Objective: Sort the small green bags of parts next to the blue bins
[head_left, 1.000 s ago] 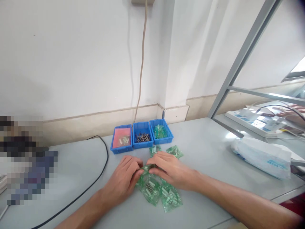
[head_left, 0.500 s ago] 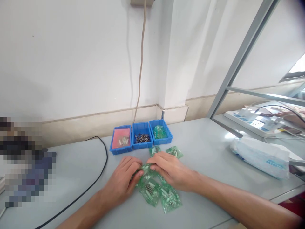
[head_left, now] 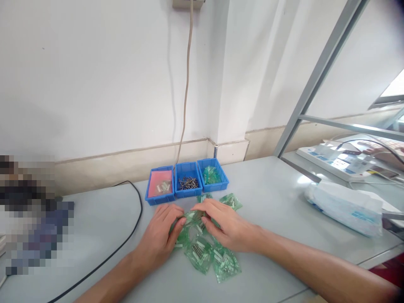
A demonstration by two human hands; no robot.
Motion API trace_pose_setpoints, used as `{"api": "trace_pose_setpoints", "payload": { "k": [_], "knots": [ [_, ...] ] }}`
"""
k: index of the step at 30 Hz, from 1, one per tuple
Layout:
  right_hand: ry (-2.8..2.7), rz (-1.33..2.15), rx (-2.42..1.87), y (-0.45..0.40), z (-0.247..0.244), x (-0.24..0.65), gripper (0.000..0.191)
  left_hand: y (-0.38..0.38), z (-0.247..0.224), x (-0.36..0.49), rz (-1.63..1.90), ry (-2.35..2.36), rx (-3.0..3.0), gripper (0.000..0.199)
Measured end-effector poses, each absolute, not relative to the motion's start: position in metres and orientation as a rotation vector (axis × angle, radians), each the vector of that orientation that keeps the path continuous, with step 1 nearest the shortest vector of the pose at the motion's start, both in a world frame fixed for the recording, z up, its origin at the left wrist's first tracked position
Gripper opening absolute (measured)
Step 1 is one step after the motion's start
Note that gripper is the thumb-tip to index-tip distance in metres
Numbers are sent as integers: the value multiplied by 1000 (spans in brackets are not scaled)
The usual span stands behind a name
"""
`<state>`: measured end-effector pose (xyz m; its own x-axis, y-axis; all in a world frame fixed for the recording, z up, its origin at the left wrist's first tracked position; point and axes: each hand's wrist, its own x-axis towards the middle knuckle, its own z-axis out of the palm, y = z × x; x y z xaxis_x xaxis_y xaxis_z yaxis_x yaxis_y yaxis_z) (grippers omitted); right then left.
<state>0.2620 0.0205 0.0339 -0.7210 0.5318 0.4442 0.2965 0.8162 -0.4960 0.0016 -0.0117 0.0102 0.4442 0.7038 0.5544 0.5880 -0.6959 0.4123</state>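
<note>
Between my two hands is a small green plastic bag (head_left: 192, 217), partly covered by fingers. My left hand (head_left: 160, 229) pinches its left edge between thumb and fingers. On the other side, my right hand (head_left: 232, 227) has its fingertips and thumb closed about the bag's upper right edge. Just below lie several filled green bags, among them one bag with screws and white plugs (head_left: 199, 252) and another packed bag (head_left: 225, 263). Beyond my right hand a further green bag (head_left: 232, 200) rests on the table.
Three blue bins stand by the wall: a left bin (head_left: 160, 201) with pink material and white plugs, a middle bin (head_left: 188, 193) with screws, a right bin (head_left: 221, 186) with green bags. A black cable (head_left: 132, 229) runs left; a tissue pack (head_left: 345, 208) lies right.
The fingers of both hands have shifted along the bag's edge. My right thumb and index finger are a little farther apart, and the bag shows more flatly between the hands.
</note>
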Motion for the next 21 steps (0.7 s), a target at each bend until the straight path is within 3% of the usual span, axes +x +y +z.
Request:
{"api": "trace_pose_setpoints", "payload": {
  "k": [15,21],
  "knots": [
    [-2340,375,-642,25,28,260,17,-12,12,3,1007,1041,2598,16],
    [-2269,534,-724,23,24,263,24,-12,13,4,1039,1061,2607,18]
  ]
}}
